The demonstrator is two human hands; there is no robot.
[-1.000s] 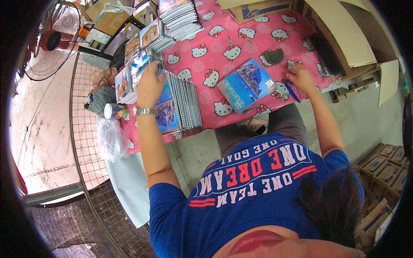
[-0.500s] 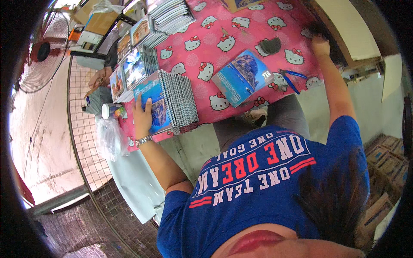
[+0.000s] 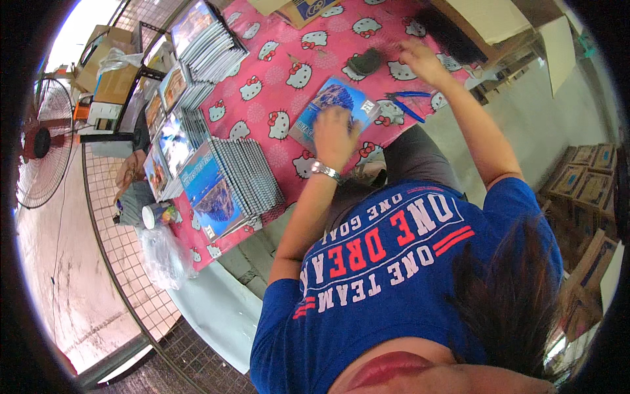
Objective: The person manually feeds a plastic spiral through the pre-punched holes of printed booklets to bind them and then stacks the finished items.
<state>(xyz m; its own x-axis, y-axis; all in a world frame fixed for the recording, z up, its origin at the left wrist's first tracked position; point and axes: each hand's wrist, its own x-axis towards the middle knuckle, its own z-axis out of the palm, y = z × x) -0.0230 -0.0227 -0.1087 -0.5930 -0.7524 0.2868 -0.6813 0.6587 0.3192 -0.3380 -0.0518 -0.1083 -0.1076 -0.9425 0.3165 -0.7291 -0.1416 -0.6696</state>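
Observation:
A spiral notebook [image 3: 308, 121] with a blue sea-and-rock cover lies on the pink patterned tablecloth in front of me. My left hand [image 3: 335, 136], wearing a metal watch, rests over it with the fingers on the cover, slightly blurred. To the right, my right hand [image 3: 423, 62] hovers above the cloth, its fingers apart and holding nothing. Between the hands sit a dark rounded lump [image 3: 365, 62], whose kind I cannot make out, and blue-handled pliers [image 3: 408, 105]. A tall stack of similar spiral notebooks [image 3: 213, 187] stands at the table's left front edge.
More notebook stacks [image 3: 207, 56] run along the table's left side. A white cup [image 3: 154, 215] and a clear plastic bag [image 3: 167, 256] are at the left corner. A fan [image 3: 44, 141] stands far left. Cardboard boxes sit at the back [image 3: 305, 12] and on the right [image 3: 584, 174].
My left hand has left the notebook stack and moved right onto the single notebook. My right hand has drawn back from the dark area at the table's far right. The view has shifted.

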